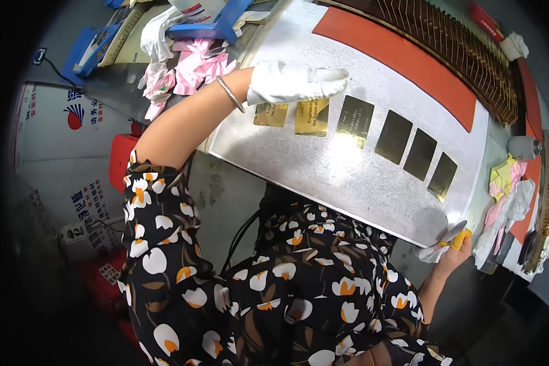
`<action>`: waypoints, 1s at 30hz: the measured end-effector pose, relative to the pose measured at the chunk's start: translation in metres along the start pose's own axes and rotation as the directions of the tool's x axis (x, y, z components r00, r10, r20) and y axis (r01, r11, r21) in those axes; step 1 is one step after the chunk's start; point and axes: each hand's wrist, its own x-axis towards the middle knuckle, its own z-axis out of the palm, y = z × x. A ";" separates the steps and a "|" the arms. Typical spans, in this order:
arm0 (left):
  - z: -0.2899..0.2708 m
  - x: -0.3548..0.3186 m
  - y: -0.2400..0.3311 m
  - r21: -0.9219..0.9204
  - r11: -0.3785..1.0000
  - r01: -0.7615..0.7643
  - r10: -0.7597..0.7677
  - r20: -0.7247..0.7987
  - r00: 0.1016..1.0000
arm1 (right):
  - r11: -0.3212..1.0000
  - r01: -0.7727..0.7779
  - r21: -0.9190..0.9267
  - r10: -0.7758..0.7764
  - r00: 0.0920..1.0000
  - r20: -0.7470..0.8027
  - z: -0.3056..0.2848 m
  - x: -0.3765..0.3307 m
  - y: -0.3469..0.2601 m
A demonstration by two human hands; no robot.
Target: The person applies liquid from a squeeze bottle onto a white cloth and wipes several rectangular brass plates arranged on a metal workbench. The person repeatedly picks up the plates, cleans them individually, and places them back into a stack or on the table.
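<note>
A large silvery metal sheet (323,165) lies tilted across my lap and the bench, with an orange-red strip (402,61) along its far edge. A row of several gold rectangular plates (393,136) sits on it. My left hand (296,82), in a white glove, lies flat with fingers together over the leftmost gold plates (312,117). My right hand (454,241) pinches the sheet's near right corner, with an orange finger cot on one finger and a scrap of white cloth under it.
Pink and white cloths (189,67) and a blue stand (210,27) lie at the upper left. A dark slotted rack (451,43) runs along the far edge. More rags (509,195) pile at the right. Cardboard boxes (61,140) stand on the floor left.
</note>
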 end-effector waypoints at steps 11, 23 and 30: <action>0.012 0.031 0.031 0.014 0.995 -0.096 0.095 0.066 0.993 | 1.000 -0.027 0.017 0.026 1.000 0.013 0.000 -0.002 -0.001; 0.039 0.074 0.061 -0.006 1.000 -0.002 0.002 0.076 0.997 | 1.000 -0.019 -0.006 0.019 1.000 0.006 0.003 -0.001 -0.009; 0.059 0.116 0.079 0.128 0.985 -0.118 0.096 0.162 0.982 | 0.998 0.001 0.070 -0.001 1.000 0.000 0.007 0.000 -0.011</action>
